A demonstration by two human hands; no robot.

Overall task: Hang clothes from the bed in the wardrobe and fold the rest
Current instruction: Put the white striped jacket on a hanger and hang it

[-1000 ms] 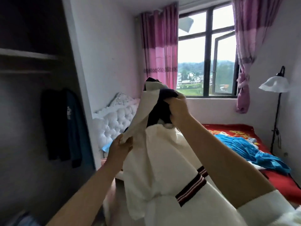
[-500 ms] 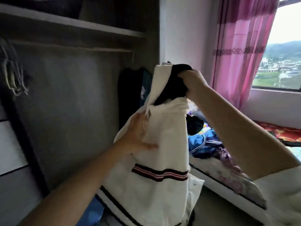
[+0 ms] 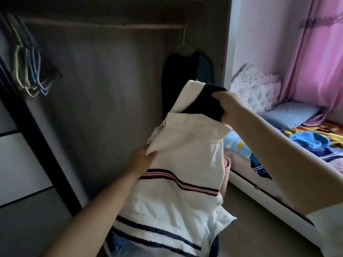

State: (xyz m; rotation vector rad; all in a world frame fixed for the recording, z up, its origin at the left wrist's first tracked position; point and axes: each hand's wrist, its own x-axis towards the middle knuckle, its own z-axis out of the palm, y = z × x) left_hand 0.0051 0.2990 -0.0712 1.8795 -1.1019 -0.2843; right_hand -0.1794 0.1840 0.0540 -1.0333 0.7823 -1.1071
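Observation:
A white garment (image 3: 187, 164) with dark and red stripes and a dark collar hangs in front of me, facing the open wardrobe (image 3: 104, 93). My right hand (image 3: 227, 106) grips its dark collar at the top. My left hand (image 3: 142, 160) holds the white cloth at its left edge, thumb on the front. The wardrobe rail (image 3: 104, 25) runs across the top. A dark garment (image 3: 185, 75) hangs on a hanger at the rail's right end. Whether a hanger sits inside the white garment is hidden.
Several empty coloured hangers (image 3: 30, 71) hang at the rail's left end. The bed (image 3: 289, 145) on the right bears blue clothes (image 3: 313, 143) and a blue pillow (image 3: 291, 113). A pink curtain (image 3: 319, 52) hangs behind it. A dark wardrobe door frame (image 3: 37, 130) slants at left.
My view has swung left from the window and bed to the wardrobe. Both hands have carried the white garment toward the wardrobe and now hold it lower below the rail.

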